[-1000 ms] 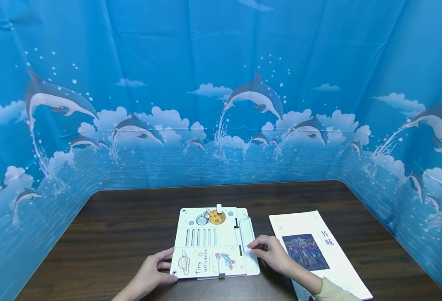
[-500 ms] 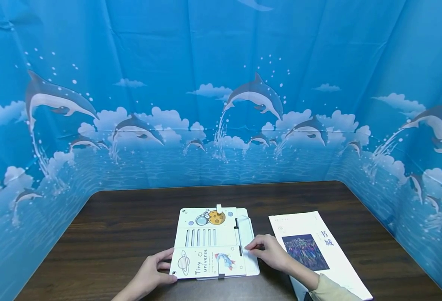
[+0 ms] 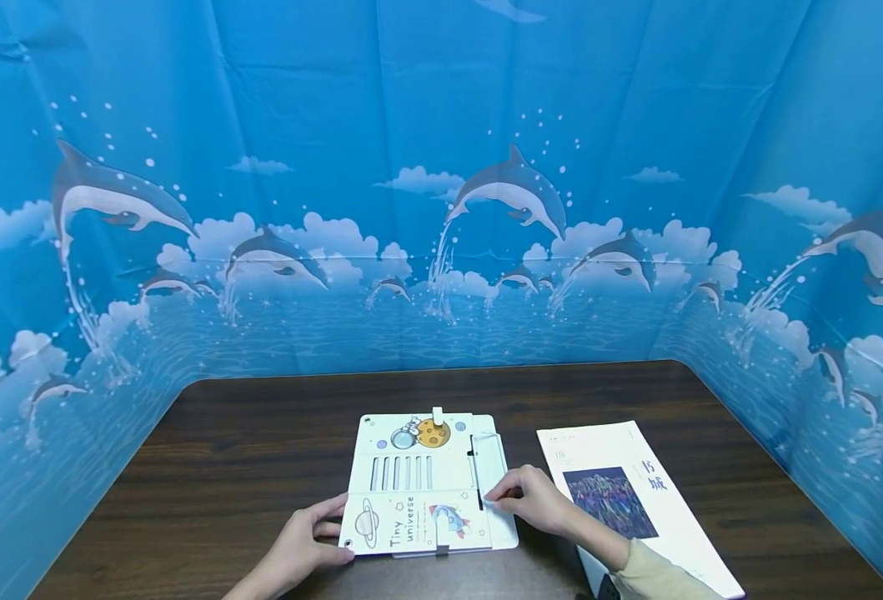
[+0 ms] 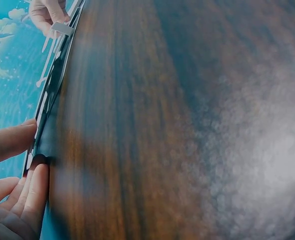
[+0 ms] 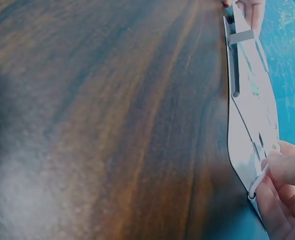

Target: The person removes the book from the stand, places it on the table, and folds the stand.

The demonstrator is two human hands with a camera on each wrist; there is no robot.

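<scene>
A white folding book stand (image 3: pixel 452 473) lies flat on the table, printed with planets, a rocket and "Tiny universe". My left hand (image 3: pixel 298 546) grips its left edge near the front corner; in the left wrist view the thumb (image 4: pixel 12 142) and fingers (image 4: pixel 35 195) are on opposite faces. At the right part of the stand, my right hand (image 3: pixel 534 498) pinches a white wire bracket (image 5: pixel 259 182) between thumb and fingertips. Small clips, one white (image 3: pixel 437 415) at the far edge and one grey (image 5: pixel 241 36) at the near edge, sit on the stand.
A magazine (image 3: pixel 606 450) with a dark picture on its white cover lies to the right, partly under my right forearm. The dark wooden table (image 3: pixel 261 433) is bordered behind by a blue dolphin-print curtain (image 3: pixel 336 317).
My right hand has slid slightly left across the stand with the wire bracket between its fingers. The left hand and the stand have stayed in place.
</scene>
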